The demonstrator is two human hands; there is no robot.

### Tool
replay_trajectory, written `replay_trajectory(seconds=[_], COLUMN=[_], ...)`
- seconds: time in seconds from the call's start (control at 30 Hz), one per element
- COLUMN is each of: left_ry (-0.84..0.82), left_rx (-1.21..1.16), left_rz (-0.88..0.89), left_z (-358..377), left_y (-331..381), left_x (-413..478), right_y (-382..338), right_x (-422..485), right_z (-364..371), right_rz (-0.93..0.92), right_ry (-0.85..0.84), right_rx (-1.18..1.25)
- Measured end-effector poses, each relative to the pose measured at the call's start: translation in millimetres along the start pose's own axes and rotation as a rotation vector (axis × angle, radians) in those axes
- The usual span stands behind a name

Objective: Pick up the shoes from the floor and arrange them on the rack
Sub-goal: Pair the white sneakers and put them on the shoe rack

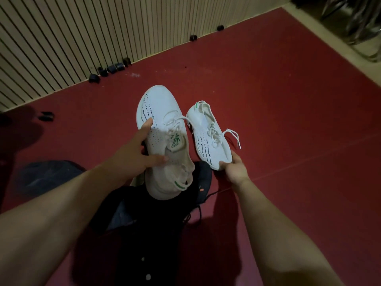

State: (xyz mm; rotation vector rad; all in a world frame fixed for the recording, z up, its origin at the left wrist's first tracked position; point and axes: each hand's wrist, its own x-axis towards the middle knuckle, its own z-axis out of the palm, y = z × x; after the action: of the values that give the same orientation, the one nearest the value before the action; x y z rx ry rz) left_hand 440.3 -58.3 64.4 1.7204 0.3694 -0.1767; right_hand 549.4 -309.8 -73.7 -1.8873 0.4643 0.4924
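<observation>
Two white knit sneakers with green trim are in the middle of the head view. My left hand (pixel 137 150) grips the larger-looking white sneaker (pixel 160 112) by its side, thumb at the collar, toe pointing away from me, lifted above the floor. My right hand (pixel 235 167) pinches the toe of the second white sneaker (pixel 208 131), whose heel points away and whose laces hang loose. No rack is in view.
A dark shoe (pixel 203 182) with an orange tag and black laces lies on the red floor (pixel 288 112) under my hands. Another dark shoe (pixel 49 176) is at the left. Small black feet (pixel 115 67) stand along the slatted wall (pixel 61 38). Metal frame (pixel 358 27) at upper right.
</observation>
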Motion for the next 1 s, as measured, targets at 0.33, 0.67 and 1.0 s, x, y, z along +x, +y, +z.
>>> replay_trajectory(seconds=[0.33,0.67,1.0], left_ry=[0.018,0.041,0.055], left_rx=[0.011,0.022,0.042], left_rz=[0.007,0.021,0.050], left_z=[-16,-29,-33], left_y=[-6,-13,-7], left_x=[-16,-23,-28], right_y=[-44,-26,-22], right_x=[-43,-46,-61], right_z=[-5,-48,-67], right_rz=[0.132,0.064,-0.027], right_ry=[-0.076,0.015,-0.119], right_rx=[0.351,0.717,0.727])
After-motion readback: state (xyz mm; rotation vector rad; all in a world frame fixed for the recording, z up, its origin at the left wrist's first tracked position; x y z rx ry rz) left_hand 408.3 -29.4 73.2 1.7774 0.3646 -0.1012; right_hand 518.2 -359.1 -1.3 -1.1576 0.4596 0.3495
